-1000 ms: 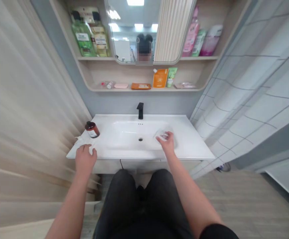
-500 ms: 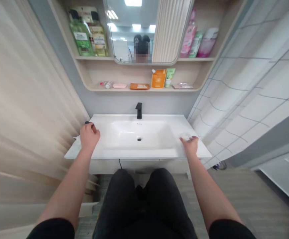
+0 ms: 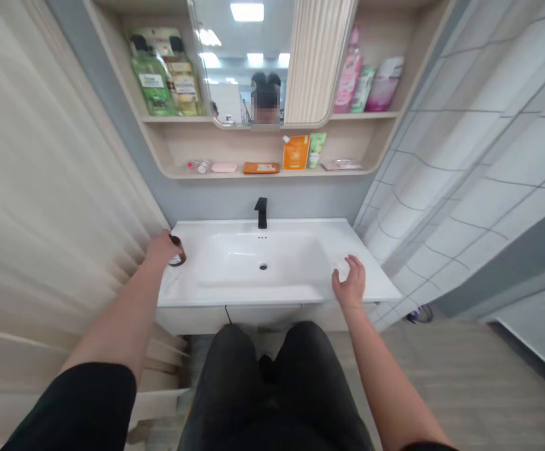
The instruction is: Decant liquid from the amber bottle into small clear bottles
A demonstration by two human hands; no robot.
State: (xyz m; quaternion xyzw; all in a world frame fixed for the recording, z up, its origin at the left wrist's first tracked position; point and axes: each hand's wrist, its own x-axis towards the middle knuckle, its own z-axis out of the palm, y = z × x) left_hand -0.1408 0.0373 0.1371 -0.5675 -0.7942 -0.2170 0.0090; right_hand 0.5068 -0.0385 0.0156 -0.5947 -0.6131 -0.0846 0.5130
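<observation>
At the left end of the white countertop, my left hand point(image 3: 158, 247) is closed around a small dark brown bottle point(image 3: 178, 252) with a pale label. The bottle's far side is hidden by the hand. A faint whitish, crumpled-looking patch lies on the counter just below it, too blurred to name. Over the counter's right side, my right hand point(image 3: 351, 280) is curved with thumb and fingers apart. A pale, see-through thing point(image 3: 342, 269) shows faintly by its fingertips; I cannot make out its kind. Between the hands lies the white sink basin point(image 3: 295, 263).
A black faucet point(image 3: 262, 213) stands behind the basin. Above, a wall cabinet point(image 3: 272, 176) holds bottles, tubes, an orange pouch point(image 3: 295, 153) and a mirror point(image 3: 244, 56). A beige curtain point(image 3: 66, 188) borders the left; white tiled wall point(image 3: 465, 188) borders the right.
My left hand has shifted slightly and turned, so the brown bottle now shows at its right. My right hand has moved a little left and nearer me, with its fingers spread apart.
</observation>
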